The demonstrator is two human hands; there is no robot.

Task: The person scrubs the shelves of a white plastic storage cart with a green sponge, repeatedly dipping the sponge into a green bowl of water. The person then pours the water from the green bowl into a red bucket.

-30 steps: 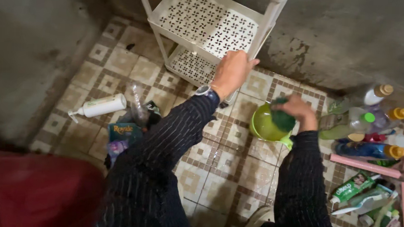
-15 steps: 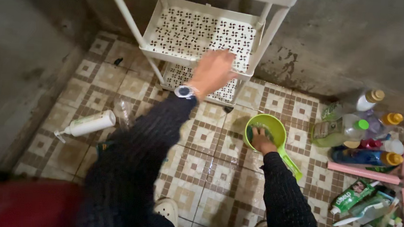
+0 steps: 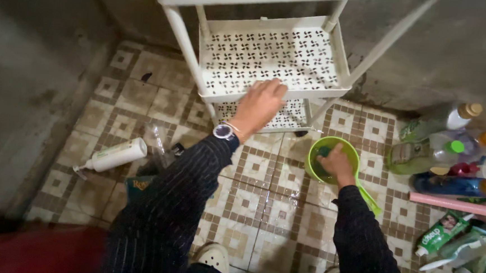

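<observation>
Two arms in dark pinstriped sleeves reach away from the camera over a wet patterned tile floor [image 3: 250,204]. The left hand [image 3: 260,105], with a wristwatch [image 3: 222,131] at the wrist, stretches far forward with the arm nearly straight; its fingers are curled over the near front rim of the middle tier of a white perforated plastic rack [image 3: 270,56], gripping the edge from above. The right hand [image 3: 336,163] is bent at the wrist and dips down into a lime-green plastic dipper [image 3: 347,153] standing on the floor just right of the rack's lower shelf. Its fingers are folded inside the bowl around something dark green, though what exactly it grips cannot be told. To the left, a white pump bottle [image 3: 112,155] lies on its side. On the far right, several bottles [image 3: 450,157] and tubes [image 3: 438,234] lie crowded together.
</observation>
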